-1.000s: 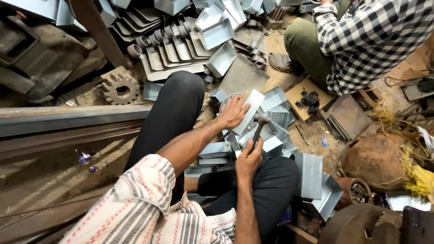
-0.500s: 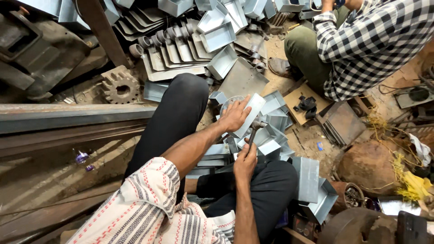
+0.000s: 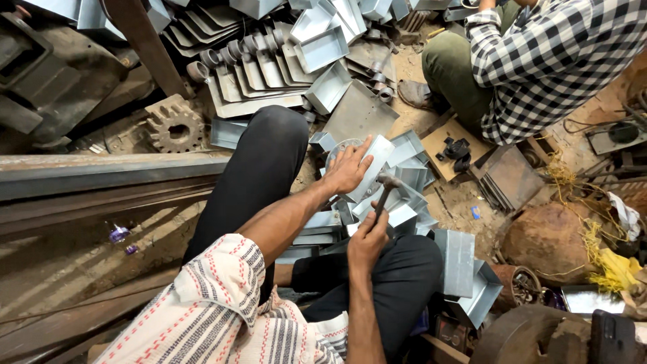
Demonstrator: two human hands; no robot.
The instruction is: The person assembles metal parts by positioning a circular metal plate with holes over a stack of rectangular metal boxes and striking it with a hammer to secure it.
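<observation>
My right hand (image 3: 367, 237) is closed around the handle of a small hammer (image 3: 383, 195), whose dark head sits raised just above the work, so I judge this the striking step: forming an edge on the folded sheet-metal piece (image 3: 373, 162). My left hand (image 3: 347, 168) lies flat and spread on that piece, fingers extended, pressing it down rather than gripping it. The piece rests on top of a pile of similar trays (image 3: 404, 195) between my knees, just beyond my black trousers (image 3: 259, 162). As I read it, the next blow calls for a steady hold, with the fingers kept clear of the hammer head, since they lie near the strike point. The metal is thin, pale grey and matte, bent into shallow open boxes with crisp folded walls. Farther out, more of these boxes and curved grey strips (image 3: 249, 74) are heaped on the dirt floor, a rusty toothed gear (image 3: 174, 127) lies to the left beside a heavy steel beam (image 3: 101, 176), and 1 other person in a checked shirt (image 3: 552, 61) sits at the top right.
</observation>
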